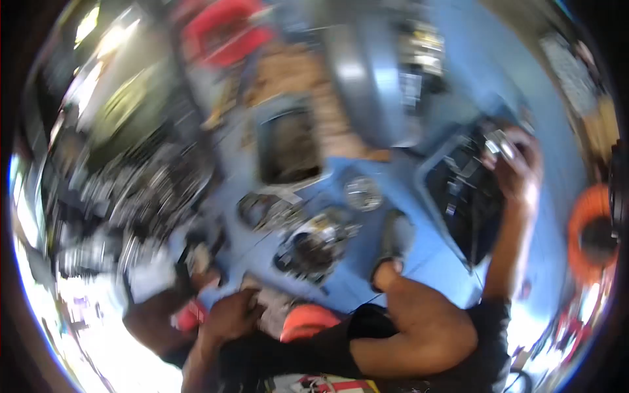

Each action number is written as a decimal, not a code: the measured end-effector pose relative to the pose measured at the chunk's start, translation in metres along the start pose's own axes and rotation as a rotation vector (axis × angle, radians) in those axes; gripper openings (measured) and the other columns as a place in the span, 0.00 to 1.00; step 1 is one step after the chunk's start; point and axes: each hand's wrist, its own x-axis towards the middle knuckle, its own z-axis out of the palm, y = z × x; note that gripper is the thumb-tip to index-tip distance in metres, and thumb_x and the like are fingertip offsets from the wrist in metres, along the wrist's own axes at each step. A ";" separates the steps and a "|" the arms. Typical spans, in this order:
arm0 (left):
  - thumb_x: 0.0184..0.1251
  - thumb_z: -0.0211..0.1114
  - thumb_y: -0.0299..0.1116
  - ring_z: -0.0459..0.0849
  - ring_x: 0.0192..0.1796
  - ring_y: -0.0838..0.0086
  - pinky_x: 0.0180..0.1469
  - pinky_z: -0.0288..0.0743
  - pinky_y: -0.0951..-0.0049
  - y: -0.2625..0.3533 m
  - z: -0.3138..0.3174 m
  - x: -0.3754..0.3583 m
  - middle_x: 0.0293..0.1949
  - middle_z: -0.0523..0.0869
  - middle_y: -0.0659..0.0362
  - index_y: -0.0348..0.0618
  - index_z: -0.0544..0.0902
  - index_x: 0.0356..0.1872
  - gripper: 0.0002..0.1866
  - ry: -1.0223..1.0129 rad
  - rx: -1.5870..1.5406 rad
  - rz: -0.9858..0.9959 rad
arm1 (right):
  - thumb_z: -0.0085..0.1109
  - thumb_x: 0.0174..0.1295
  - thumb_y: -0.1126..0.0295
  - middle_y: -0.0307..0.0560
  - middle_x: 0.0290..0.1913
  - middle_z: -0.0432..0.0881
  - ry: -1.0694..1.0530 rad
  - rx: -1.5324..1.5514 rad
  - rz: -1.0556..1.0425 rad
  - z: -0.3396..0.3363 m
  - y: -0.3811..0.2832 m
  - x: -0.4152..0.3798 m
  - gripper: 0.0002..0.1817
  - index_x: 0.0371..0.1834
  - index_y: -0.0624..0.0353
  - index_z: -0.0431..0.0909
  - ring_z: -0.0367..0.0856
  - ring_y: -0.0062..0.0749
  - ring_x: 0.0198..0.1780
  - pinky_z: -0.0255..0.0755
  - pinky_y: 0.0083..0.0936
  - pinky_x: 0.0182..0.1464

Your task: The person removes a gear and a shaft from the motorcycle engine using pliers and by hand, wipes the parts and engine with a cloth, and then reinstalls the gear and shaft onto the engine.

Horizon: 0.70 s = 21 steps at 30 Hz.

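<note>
My right hand reaches out over a dark tray and pinches a small shiny metal part. Several small metal pieces lie in that tray, too blurred to name. Down by my lap, my left hand is curled closed; what it holds, if anything, is hidden. On the blue floor in front of me sits a dark, greasy metal assembly with a round opening. Beside it lies a round, light metal piece.
A grey rectangular basin with murky contents stands ahead. A heap of metal parts fills the left side. A large grey cylinder and a red container are farther off. An orange ring lies at far right.
</note>
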 end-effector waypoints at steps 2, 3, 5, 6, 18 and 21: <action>0.64 0.61 0.48 0.83 0.46 0.52 0.51 0.75 0.58 -0.015 -0.012 -0.036 0.44 0.84 0.44 0.41 0.79 0.54 0.24 0.049 0.000 0.020 | 0.68 0.54 0.69 0.52 0.36 0.76 -0.216 -0.133 -0.087 0.047 -0.019 -0.009 0.15 0.29 0.64 0.69 0.75 0.28 0.30 0.71 0.22 0.28; 0.64 0.61 0.49 0.83 0.45 0.52 0.50 0.75 0.57 -0.014 -0.021 -0.057 0.41 0.84 0.44 0.41 0.81 0.51 0.23 0.056 -0.018 -0.048 | 0.69 0.54 0.69 0.52 0.38 0.76 -0.306 -0.212 -0.119 0.076 -0.032 -0.015 0.15 0.30 0.64 0.70 0.75 0.26 0.31 0.72 0.21 0.30; 0.67 0.58 0.52 0.79 0.39 0.50 0.43 0.71 0.53 -0.052 0.012 -0.077 0.32 0.80 0.44 0.38 0.85 0.31 0.24 0.290 -0.036 0.035 | 0.66 0.57 0.70 0.52 0.42 0.75 -0.493 -0.312 -0.094 0.135 -0.061 -0.038 0.13 0.37 0.65 0.71 0.75 0.25 0.37 0.73 0.19 0.38; 0.65 0.58 0.53 0.80 0.38 0.50 0.41 0.73 0.53 -0.048 0.013 -0.077 0.32 0.80 0.42 0.37 0.84 0.26 0.26 0.354 -0.046 -0.031 | 0.65 0.58 0.71 0.52 0.43 0.75 -0.465 -0.336 -0.063 0.157 -0.077 -0.047 0.14 0.41 0.67 0.72 0.76 0.26 0.39 0.73 0.19 0.41; 0.55 0.66 0.39 0.85 0.45 0.48 0.49 0.78 0.54 -0.110 0.140 0.097 0.40 0.85 0.40 0.33 0.82 0.35 0.16 0.328 -0.138 0.012 | 0.61 0.52 0.73 0.56 0.38 0.76 -0.726 -0.891 -0.228 0.214 -0.136 -0.159 0.15 0.42 0.70 0.76 0.77 0.35 0.36 0.71 0.26 0.37; 0.54 0.65 0.36 0.86 0.42 0.50 0.46 0.80 0.56 -0.081 0.128 0.112 0.41 0.85 0.41 0.35 0.82 0.33 0.12 0.200 -0.099 0.047 | 0.61 0.51 0.76 0.53 0.38 0.77 -0.571 -0.890 -0.089 0.208 -0.106 -0.179 0.14 0.41 0.68 0.76 0.77 0.32 0.34 0.71 0.24 0.35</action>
